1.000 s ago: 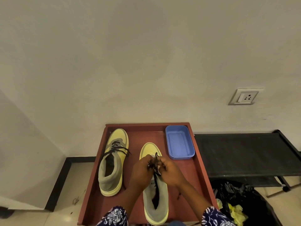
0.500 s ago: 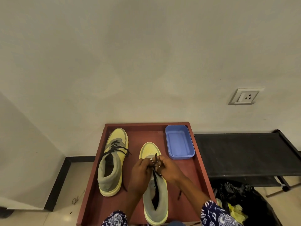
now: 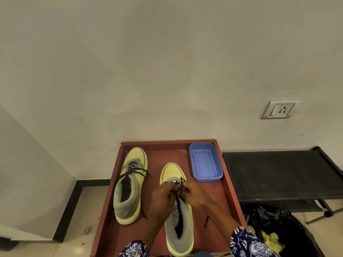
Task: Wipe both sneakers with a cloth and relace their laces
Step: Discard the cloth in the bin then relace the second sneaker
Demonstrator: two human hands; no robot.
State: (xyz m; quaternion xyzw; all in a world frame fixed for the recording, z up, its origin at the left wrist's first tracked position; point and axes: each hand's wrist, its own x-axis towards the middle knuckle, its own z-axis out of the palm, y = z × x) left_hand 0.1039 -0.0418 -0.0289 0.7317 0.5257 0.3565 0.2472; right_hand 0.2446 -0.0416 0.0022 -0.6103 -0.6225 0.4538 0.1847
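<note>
Left hand: your left hand has its fingers curled round the black lace over the front of the near sneaker.
Right hand: your right hand pinches the same lace from the other side; the two hands almost touch above the eyelets.
Change: over the last second both hands have stayed bunched at the same spot on the lace, shifting only slightly, and the shoe has not moved.
Meaning: you look to be mid-knot or mid-threading on this shoe, so the relacing here is not finished; one loose lace end lies on the tray to the right of the shoe.
Near sneaker: it lies toe away from you, in the middle of the red tray.
Far sneaker: the far sneaker sits to the left on the same tray, laces threaded through the eyelets with the ends lying loose, apparently untied.
Blue tub: the blue tub stands at the tray's far right corner, just beside the near shoe's toe.
Cloth: no cloth shows anywhere in view, so you cannot tell from here whether the wiping is done.
</note>
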